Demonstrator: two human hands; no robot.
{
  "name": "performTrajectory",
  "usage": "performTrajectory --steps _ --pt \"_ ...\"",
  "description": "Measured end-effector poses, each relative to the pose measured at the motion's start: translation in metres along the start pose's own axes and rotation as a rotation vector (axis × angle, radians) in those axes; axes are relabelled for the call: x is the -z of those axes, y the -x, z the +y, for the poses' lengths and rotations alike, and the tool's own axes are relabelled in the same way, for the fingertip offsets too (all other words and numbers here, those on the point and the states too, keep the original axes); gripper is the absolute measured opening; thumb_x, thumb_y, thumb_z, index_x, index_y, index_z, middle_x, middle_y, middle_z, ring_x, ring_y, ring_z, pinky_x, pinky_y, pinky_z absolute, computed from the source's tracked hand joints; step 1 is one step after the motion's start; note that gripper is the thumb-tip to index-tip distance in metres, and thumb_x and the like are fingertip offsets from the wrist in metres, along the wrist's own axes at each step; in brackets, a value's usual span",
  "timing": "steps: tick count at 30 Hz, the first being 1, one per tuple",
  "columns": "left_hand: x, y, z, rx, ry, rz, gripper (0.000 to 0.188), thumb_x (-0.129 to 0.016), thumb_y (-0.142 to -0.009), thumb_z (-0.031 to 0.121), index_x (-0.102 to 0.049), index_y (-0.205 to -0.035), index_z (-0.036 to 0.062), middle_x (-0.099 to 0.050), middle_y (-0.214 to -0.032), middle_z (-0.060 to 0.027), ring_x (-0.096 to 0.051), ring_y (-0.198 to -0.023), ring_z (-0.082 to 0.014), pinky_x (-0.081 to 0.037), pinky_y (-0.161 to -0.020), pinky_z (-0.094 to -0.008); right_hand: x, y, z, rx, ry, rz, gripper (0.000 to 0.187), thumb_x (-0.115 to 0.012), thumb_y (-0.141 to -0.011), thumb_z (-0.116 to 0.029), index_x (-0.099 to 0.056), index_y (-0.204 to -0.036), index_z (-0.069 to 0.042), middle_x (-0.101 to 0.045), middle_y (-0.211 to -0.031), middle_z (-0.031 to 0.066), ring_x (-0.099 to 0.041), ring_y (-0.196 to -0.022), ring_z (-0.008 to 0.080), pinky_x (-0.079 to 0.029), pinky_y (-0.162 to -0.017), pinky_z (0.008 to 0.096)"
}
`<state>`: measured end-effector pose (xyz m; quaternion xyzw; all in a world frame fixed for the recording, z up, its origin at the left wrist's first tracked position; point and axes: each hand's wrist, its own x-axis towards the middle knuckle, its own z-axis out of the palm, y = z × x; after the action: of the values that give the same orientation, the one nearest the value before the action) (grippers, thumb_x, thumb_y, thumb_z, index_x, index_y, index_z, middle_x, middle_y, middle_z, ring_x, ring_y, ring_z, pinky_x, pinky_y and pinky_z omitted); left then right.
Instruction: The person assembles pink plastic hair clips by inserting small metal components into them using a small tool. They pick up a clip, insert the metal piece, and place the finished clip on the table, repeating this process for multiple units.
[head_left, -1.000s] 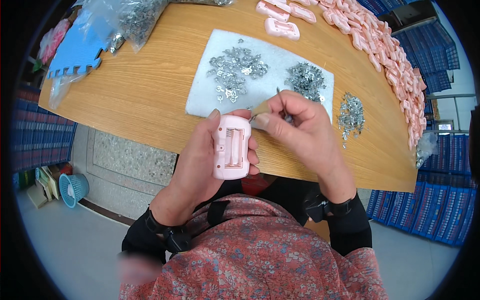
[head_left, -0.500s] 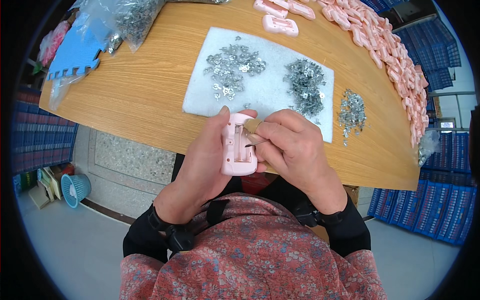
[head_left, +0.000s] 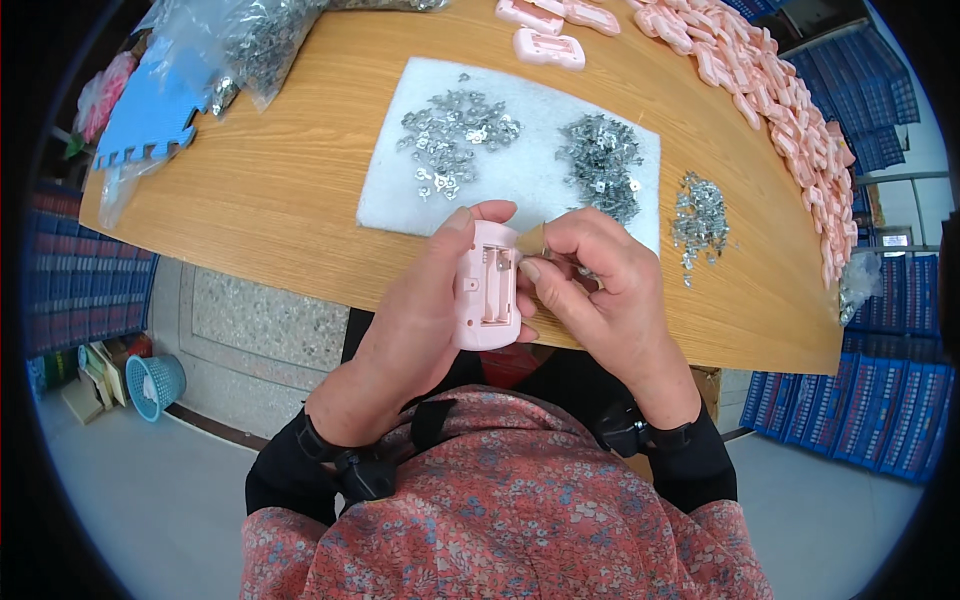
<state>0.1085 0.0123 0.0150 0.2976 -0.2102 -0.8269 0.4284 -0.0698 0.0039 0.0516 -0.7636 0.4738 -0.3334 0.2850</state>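
My left hand grips the pink casing over the bench's near edge; right hand fingers pinch 1 small metal clip, prob. It could slip & drop to floor.

mat on table | clip piles on mat | casings along right edge
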Motion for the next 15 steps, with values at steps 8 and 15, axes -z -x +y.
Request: performTrajectory --steps 8,15 --pt "-0.007 -0.011 0.026 0.112 -0.246 -0.009 0.052 -0.026 -0.107 0.042 -0.048 -0.137 0.0064 -0.064 -0.102 -0.0078 -0.066 -0.083 -0.0169 -0.06 -0.067 -0.0344 0.006 -0.004 0.003 0.271 0.258 -0.093 0.022 -0.074 -0.075 -0.006 -0.068 -0.096 -0.008 -0.062 -0.087 0.0054 -0.065 -0.078 0.0243 -0.053 -0.065 0.0342" --pt "-0.011 -0.027 0.042 0.147 -0.528 -0.014 0.05 -0.028 -0.107 0.042 -0.052 -0.135 0.0088 -0.064 -0.101 -0.0058 -0.063 -0.077 -0.0146 -0.056 -0.068 -0.0298 0.009 -0.016 0.018 0.403 0.338 -0.003 0.024 -0.072 -0.072 -0.004 -0.067 -0.095 -0.011 -0.062 -0.086 0.0049 -0.064 -0.081 0.0243 -0.054 -0.067 0.0357"
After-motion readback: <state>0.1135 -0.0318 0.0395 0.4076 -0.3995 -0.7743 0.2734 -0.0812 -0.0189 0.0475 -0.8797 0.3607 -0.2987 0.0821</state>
